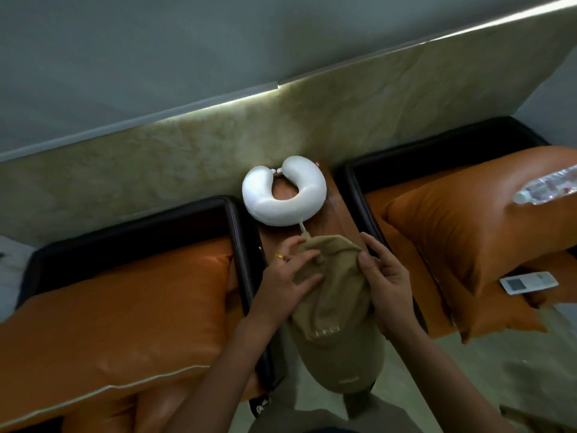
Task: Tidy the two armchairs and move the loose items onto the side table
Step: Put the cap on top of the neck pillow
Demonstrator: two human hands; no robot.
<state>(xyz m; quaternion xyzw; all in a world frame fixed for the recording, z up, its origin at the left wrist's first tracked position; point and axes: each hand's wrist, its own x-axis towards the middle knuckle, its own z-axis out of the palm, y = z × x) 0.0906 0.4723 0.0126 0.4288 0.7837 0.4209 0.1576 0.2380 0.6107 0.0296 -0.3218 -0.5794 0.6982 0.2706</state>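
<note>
1. Between the two armchairs, head view: a narrow wooden counter (338,214) runs back to the wall, and both hands are on a tan cap (335,307) lying along it, brim end toward the camera and hanging past the near end.
2. The left hand (282,276), gold ring on one finger, lies flat on the cap's left side with its fingers (307,256) spread out and pressing the crumpled fabric, not really wrapped round it.
3. The right hand (385,276) has the cap's right edge pinched, thumb on top and fingers curled under, so that one is gripping the cap.
4. At the far end of the counter is a white U-shaped neck pillow (281,198), its opening toward the wall, and a short cord from it reaches the cap's back edge.
5. The left armchair (131,295) has an orange cushion filling the seat.
6. The right armchair (452,214) has an orange cushion too, with a clear plastic bottle (549,187) lying on top near the right edge and a white remote (529,282) lower down beside the cushion.
</note>
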